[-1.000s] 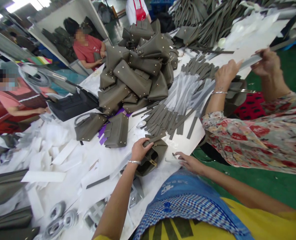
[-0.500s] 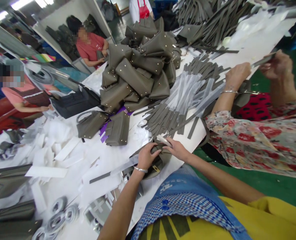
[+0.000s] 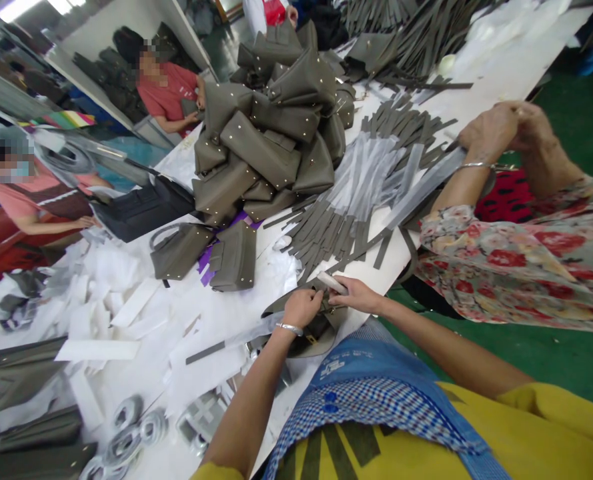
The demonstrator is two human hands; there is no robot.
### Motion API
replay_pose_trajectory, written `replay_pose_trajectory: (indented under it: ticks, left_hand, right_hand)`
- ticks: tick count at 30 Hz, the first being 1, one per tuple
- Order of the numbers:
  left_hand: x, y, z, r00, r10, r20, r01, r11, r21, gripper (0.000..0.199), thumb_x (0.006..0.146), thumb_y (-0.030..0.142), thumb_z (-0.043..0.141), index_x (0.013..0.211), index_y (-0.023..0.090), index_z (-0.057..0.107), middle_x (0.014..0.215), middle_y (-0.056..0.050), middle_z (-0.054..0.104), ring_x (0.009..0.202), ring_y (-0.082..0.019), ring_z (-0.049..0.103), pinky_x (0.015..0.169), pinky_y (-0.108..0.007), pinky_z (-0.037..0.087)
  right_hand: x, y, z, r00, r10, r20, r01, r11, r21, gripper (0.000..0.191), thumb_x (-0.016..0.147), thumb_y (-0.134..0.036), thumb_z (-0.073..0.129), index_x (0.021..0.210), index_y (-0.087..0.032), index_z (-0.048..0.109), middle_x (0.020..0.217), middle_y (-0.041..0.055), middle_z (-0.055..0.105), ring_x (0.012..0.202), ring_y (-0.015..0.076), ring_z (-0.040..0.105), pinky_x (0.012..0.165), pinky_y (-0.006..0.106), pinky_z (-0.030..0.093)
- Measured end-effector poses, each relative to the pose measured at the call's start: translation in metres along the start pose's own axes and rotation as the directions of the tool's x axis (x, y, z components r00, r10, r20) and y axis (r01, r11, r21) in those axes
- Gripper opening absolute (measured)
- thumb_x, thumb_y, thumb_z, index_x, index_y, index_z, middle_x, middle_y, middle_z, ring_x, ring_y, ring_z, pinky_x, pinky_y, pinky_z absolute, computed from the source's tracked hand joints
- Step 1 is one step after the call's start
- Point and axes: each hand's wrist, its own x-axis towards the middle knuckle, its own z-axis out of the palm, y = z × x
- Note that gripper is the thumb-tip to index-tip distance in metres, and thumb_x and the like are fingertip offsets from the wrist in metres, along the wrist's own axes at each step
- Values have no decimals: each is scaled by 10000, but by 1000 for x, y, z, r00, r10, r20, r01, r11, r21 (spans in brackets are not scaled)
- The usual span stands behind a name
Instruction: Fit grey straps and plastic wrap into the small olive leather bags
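Observation:
An olive handbag (image 3: 317, 328) with gold-coloured hardware lies at the table edge, close to my apron. My left hand (image 3: 301, 308), with a silver bangle at the wrist, is closed on the bag's upper edge, thumb towards the right hand. Just beside it, my right hand (image 3: 357, 295) is closed around a pale, flat-ended piece (image 3: 332, 283), whose kind I cannot make out. The fingertips of both hands nearly meet over the bag. A dark strip with clear wrapping (image 3: 206, 352) extends to the left of the bag.
A heap of olive handbags (image 3: 271, 140) stands beyond my hands. Dark straps partly in clear film (image 3: 346, 207) fan out nearer. Rolled straps (image 3: 126, 433) and white paper pieces (image 3: 101, 350) lie left. At right, a co-worker's hands (image 3: 501, 127) work close by; other people stand across the table.
My left hand has shifted slightly right and closed in on the bag's edge, nearer my right hand. The co-worker's hands at right have come together. The whole view has shifted slightly.

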Motion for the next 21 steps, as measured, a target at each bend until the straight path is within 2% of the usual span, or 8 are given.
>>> replay_pose_trajectory:
  ticks: [3, 7, 11, 15, 18, 21]
  left_hand:
    - [0, -2, 5, 999, 31, -37, -31, 999, 10, 519, 908, 442, 303, 646, 163, 653, 730, -81, 680, 711, -183, 592, 613, -267, 339]
    - [-3, -7, 8, 996, 64, -54, -66, 997, -28, 538, 912, 462, 295, 601, 163, 617, 634, -61, 635, 637, -168, 557, 571, -267, 299]
    - [-6, -8, 8, 996, 66, -59, -70, 995, -66, 556, 913, 485, 275, 584, 169, 592, 577, -44, 596, 596, -157, 531, 570, -264, 288]
    - [-8, -6, 6, 997, 29, -78, -33, 998, -55, 602, 884, 585, 258, 606, 173, 598, 589, -49, 593, 594, -166, 523, 555, -267, 268]
    - [-9, -6, 5, 998, 24, -53, -25, 1000, -18, 578, 810, 661, 366, 636, 166, 608, 606, -51, 592, 600, -174, 520, 541, -266, 254]
    - [-7, -9, 5, 998, 63, -14, -63, 997, -37, 518, 790, 627, 442, 651, 155, 604, 586, -29, 558, 572, -156, 487, 521, -259, 237]
  right_hand:
    - [-3, 8, -7, 1000, 28, -13, -28, 999, -47, 251, 725, -393, 640, 835, -188, 545, 745, -21, 577, 705, 156, 538, 644, 244, 397]
    - [-8, 16, -13, 998, 45, -53, -54, 982, -184, 227, 740, -398, 626, 807, -199, 541, 714, -22, 573, 678, 158, 538, 622, 248, 370]
    - [-9, 22, -14, 995, 61, -83, -78, 973, -218, 215, 741, -387, 625, 801, -203, 533, 694, -29, 564, 651, 150, 531, 602, 241, 351]
    - [-7, 23, -11, 994, 42, -97, -59, 984, -171, 217, 717, -377, 642, 772, -195, 538, 689, -33, 541, 653, 146, 522, 599, 236, 355]
    - [-7, 21, -7, 997, 44, -70, -50, 995, -85, 218, 705, -375, 643, 763, -186, 551, 694, -31, 540, 670, 147, 518, 610, 237, 374]
    - [-8, 19, -2, 996, 76, -46, -76, 997, -2, 224, 691, -371, 647, 769, -178, 565, 693, -30, 548, 678, 148, 516, 619, 239, 390]
